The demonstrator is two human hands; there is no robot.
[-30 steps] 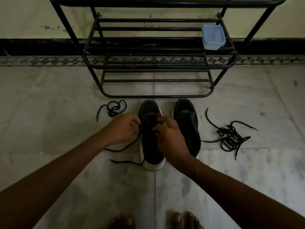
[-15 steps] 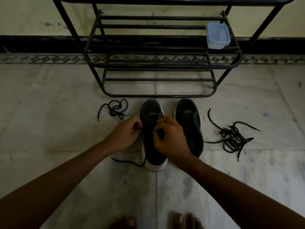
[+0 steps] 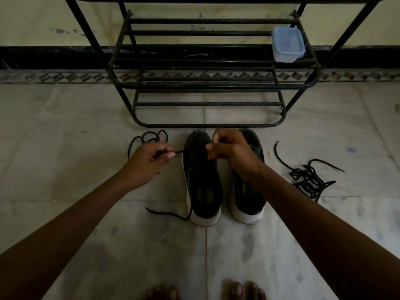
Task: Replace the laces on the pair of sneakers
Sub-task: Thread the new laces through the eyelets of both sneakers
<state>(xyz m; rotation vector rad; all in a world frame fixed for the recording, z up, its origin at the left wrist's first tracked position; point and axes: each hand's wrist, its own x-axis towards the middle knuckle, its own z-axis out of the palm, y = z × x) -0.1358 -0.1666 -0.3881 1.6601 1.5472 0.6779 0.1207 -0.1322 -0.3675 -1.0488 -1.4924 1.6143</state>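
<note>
Two black sneakers with white soles stand side by side on the floor, the left sneaker [image 3: 203, 182] and the right sneaker [image 3: 249, 191], toes toward the rack. A black lace [image 3: 179, 151] runs across the left sneaker near its toe. My left hand [image 3: 149, 161] pinches one end of it just left of the shoe. My right hand [image 3: 229, 148] grips the other end above the gap between the shoes. A loose tail of lace [image 3: 166, 213] trails on the floor by the left sneaker's heel.
A small coil of black lace [image 3: 151, 136] lies left of the shoes and a larger tangled lace [image 3: 307, 178] lies to the right. A black metal shoe rack [image 3: 207, 85] stands against the wall, with a blue plastic container [image 3: 286, 44] on a shelf. My bare toes [image 3: 205, 291] show at the bottom.
Both hands moved apart and toward the toe of the left sneaker, drawing the lace taut across it. The right hand rose off the shoe's tongue, uncovering both shoe openings.
</note>
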